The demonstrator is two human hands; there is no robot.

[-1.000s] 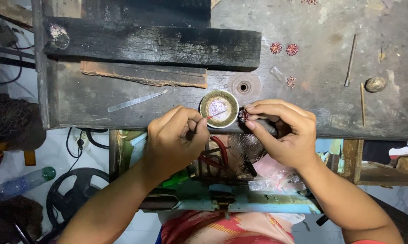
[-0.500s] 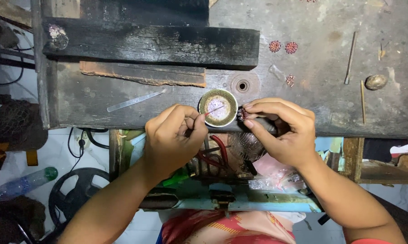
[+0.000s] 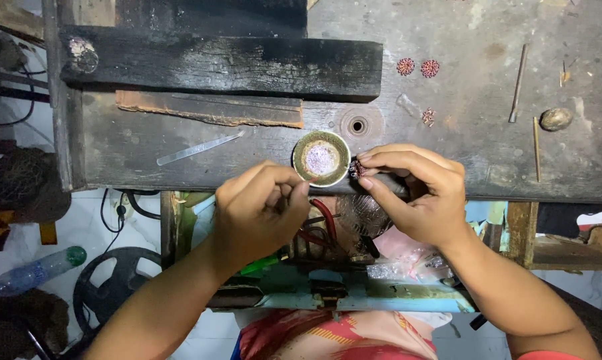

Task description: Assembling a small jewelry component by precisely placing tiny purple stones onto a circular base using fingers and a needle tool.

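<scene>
A small round dish (image 3: pixel 321 158) with a greenish rim and pale purple contents sits at the front edge of the dark workbench (image 3: pixel 461 100). My left hand (image 3: pixel 257 210) is just below and left of it, fingers pinched together; whether they hold a thin tool is hidden. My right hand (image 3: pixel 417 193) is to the right of the dish, with its fingertips pinching a small red beaded ornament (image 3: pixel 355 168) close to the rim.
Two round red ornaments (image 3: pixel 417 67) and a third small piece (image 3: pixel 428 117) lie on the bench's right side, with thin rods (image 3: pixel 518 83), a small stone (image 3: pixel 555 119), a metal strip (image 3: pixel 199 148) and a black wooden block (image 3: pixel 221 63). Red-handled pliers (image 3: pixel 321 223) lie below the edge.
My left hand has drawn back from the dish toward me, and the thin stick it held over the dish no longer shows. The right hand has stayed put.
</scene>
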